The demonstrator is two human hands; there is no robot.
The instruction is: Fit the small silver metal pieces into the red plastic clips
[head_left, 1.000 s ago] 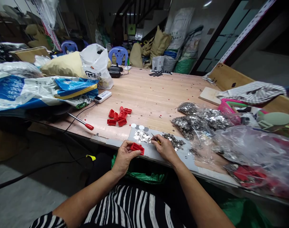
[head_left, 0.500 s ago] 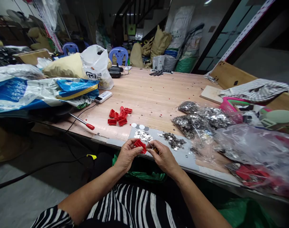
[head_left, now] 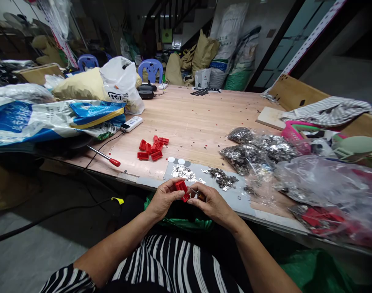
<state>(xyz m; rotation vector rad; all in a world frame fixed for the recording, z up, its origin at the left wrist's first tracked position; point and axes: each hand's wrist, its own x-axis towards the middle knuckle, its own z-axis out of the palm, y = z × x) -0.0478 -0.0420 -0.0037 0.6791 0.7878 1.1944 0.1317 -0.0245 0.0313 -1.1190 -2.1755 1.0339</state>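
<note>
In front of my body, at the table's near edge, my left hand (head_left: 163,199) pinches a small red plastic housing (head_left: 181,186) between thumb and fingers. My right hand (head_left: 213,203) is closed around a small screwdriver-like tool with a brownish handle (head_left: 201,196); its thin metal shaft points at the housing. Whether the tip touches the housing I cannot make out. Just beyond the hands, a pile of shiny flat metal pieces (head_left: 183,173) and a darker heap of metal pieces (head_left: 222,178) lie on a grey mat (head_left: 235,197). Several more red housings (head_left: 154,148) sit to the left.
Plastic bags of metal parts (head_left: 250,156) and a pink basket (head_left: 292,136) crowd the right side. At left are a red-tipped metal lever (head_left: 112,161), a white device with a cable (head_left: 131,123) and large sacks (head_left: 51,118). A green bag (head_left: 186,224) hangs below the table edge.
The red housing has been turned to a steeper angle in my left hand. My right hand's fingers have shifted around the tool, its thumb now nearer the housing. The view has moved slightly.
</note>
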